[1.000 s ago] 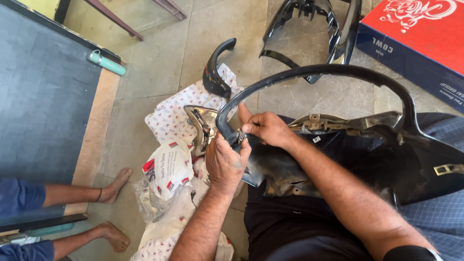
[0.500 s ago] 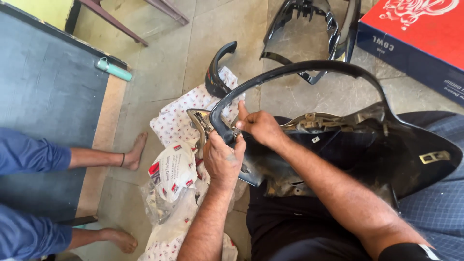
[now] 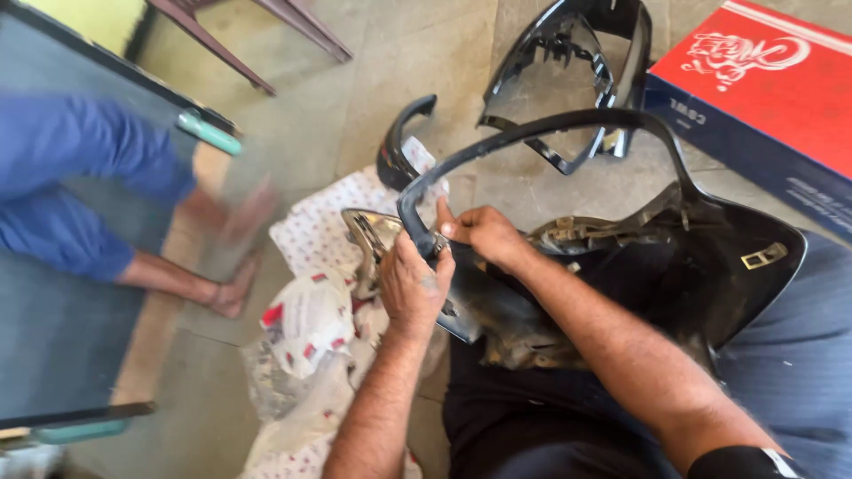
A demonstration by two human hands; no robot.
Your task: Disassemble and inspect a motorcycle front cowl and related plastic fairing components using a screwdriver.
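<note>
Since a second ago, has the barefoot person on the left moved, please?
Yes: the barefoot person has stepped up the frame, toward the teal handle.

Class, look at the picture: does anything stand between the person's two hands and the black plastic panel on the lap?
Nothing visible does. The left hand already grips the black plastic panel at the near end of its curved rim, and the right hand touches the same spot from the other side. The patterned cloth lies beneath, on the floor.

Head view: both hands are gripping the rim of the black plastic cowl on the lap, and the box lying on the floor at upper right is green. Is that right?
Not quite. The head view shows the box at upper right is red with a dark blue side, not green. The rest holds: the left hand and right hand both grip the rim of the black plastic cowl on the lap.
</note>
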